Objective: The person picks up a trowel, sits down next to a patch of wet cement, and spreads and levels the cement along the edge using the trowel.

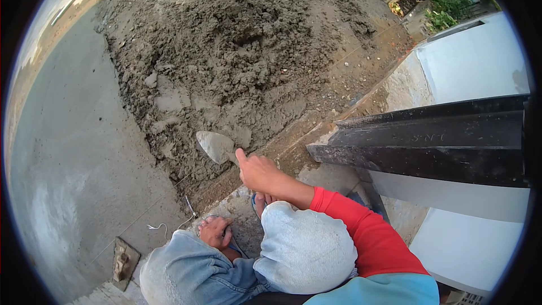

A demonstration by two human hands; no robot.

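Observation:
My right hand, reaching out from a red sleeve, is closed round the handle of a trowel. The pointed trowel blade, smeared with grey mortar, lies flat at the near edge of the rough wet mortar. The handle is mostly covered by my fingers. No left hand can be made out. Below the blade, between my bent knees in pale blue jeans, bare skin that looks like a foot shows beside a blue sandal strap.
Smoothed grey mortar spreads along the left. A hand float rests at lower left, near a thin string by a metal pin. A black metal beam juts in from the right beside a white wall.

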